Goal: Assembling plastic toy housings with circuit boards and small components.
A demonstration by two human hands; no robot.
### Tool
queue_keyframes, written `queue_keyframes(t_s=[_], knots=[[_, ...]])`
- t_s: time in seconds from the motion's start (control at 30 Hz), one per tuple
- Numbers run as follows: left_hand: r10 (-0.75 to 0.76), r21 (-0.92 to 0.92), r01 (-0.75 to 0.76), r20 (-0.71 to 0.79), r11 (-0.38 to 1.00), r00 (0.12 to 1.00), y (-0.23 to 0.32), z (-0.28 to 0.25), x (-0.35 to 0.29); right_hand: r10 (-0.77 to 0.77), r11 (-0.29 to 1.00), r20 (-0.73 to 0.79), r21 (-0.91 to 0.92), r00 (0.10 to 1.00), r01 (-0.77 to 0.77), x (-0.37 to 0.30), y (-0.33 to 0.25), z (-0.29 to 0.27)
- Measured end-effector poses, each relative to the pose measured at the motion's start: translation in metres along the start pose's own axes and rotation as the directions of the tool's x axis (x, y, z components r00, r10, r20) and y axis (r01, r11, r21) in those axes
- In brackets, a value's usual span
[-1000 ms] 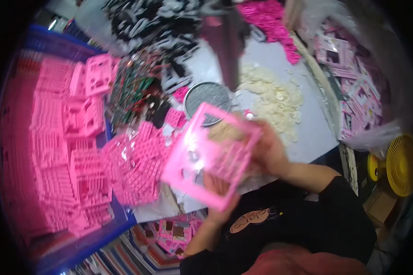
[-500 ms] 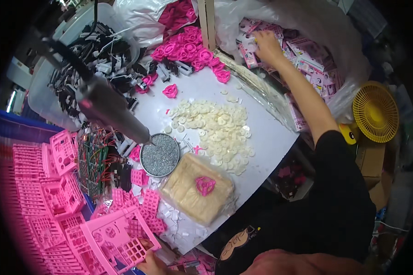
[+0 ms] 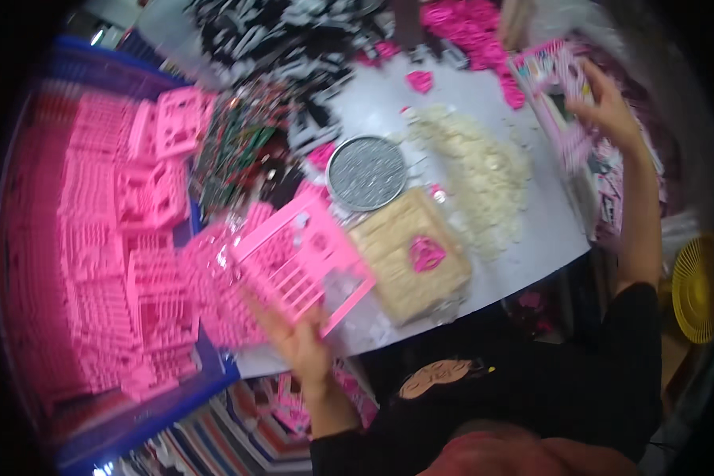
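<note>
My left hand (image 3: 303,353) grips a pink plastic casing panel (image 3: 305,208) by its lower edge. The panel has rows of slots and round openings, and it is tilted over the near left of the table, beside a beige padded block (image 3: 408,282). On that block lies a pink ring-shaped plastic part (image 3: 427,254). At the far right, my right hand (image 3: 615,119) is closed on a pink-and-white printed card (image 3: 559,99), blurred by motion. Beneath it are more pink printed pieces (image 3: 607,174) in a plastic bag.
A round tin of small metal screws (image 3: 366,173) stands mid-table, beside cream discs (image 3: 488,178). Green circuit boards (image 3: 250,147) with wires and black-and-grey parts (image 3: 293,47) lie behind. A blue crate (image 3: 147,416) of pink casings is at left, a yellow fan (image 3: 694,289) at right.
My view has swung left. My left hand has raised the pink panel from the crate side toward the padded block. My right hand has lifted a printed card from the bag.
</note>
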State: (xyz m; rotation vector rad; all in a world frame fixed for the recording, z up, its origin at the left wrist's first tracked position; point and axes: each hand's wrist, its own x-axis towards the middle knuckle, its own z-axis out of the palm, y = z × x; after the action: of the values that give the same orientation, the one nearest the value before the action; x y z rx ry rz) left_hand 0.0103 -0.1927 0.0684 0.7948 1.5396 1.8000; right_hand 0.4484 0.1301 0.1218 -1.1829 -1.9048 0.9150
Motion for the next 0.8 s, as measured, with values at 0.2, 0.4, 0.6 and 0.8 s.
queue_keyframes(t_s=[0.2, 0.4, 0.6, 0.8], knots=[[0.056, -0.479, 0.054, 0.214, 0.876, 0.975, -0.043, 0.046, -0.023, 0.029, 0.867, 0.338, 0.459, 0.941, -0.192, -0.1, -0.097, 0.226], [0.023, -0.401, 0.039, 0.149, 0.915, 0.989, -0.036, 0.042, -0.032, -0.219, 0.925, 0.285, 0.366, 0.933, 0.105, -0.103, -0.106, 0.249], [0.253, 0.619, -0.283, 0.138, 0.733, 0.958, -0.046, 0.037, -0.017, -0.039, 0.695, 0.39, 0.672, 0.92, -0.256, -0.113, -0.089, 0.276], [0.004, 0.179, -0.003, -0.005, 0.984, 1.0, -0.031, 0.046, -0.024, -0.166, 0.911, 0.331, 0.412, 0.929, 0.015, -0.117, -0.12, 0.263]])
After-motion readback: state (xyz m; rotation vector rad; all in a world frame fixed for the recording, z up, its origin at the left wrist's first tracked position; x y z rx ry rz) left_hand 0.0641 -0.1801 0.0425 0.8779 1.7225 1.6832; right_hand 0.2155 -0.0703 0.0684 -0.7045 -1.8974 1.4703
